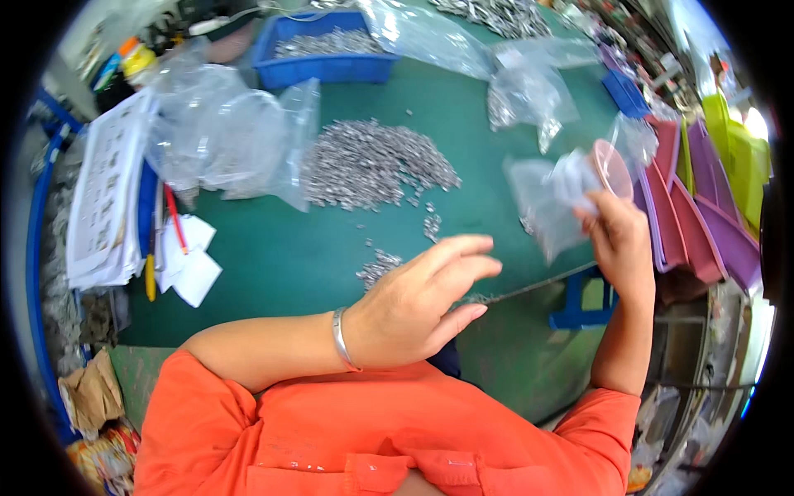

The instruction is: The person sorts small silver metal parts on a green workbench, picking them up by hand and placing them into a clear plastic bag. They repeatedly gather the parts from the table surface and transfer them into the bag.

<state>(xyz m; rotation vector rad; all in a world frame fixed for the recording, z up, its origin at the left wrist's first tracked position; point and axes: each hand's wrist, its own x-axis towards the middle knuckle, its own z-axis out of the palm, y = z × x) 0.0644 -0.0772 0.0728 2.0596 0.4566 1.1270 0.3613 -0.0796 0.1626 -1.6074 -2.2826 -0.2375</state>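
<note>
My left hand (422, 298) hovers over the front edge of the green table, fingers stretched out and slightly apart, with nothing in it. Just beyond lies a small cluster of small grey metal parts (379, 269), with a large heap of the same sort (372, 164) farther back. At the right, my right hand (619, 240) is closed on a pink round-rimmed cup (612, 169), which may be a funnel. A clear plastic bag (546, 207) hangs beside and against the cup. Whether the bag is fitted over it I cannot tell.
A blue tray (327, 73) of metal parts stands at the back. Large clear bags (223, 132) lie left of the heap, near papers (112, 190) and a red pen (175, 217). A filled bag (529, 95) lies back right. Pink and purple bins (686, 207) crowd the right edge.
</note>
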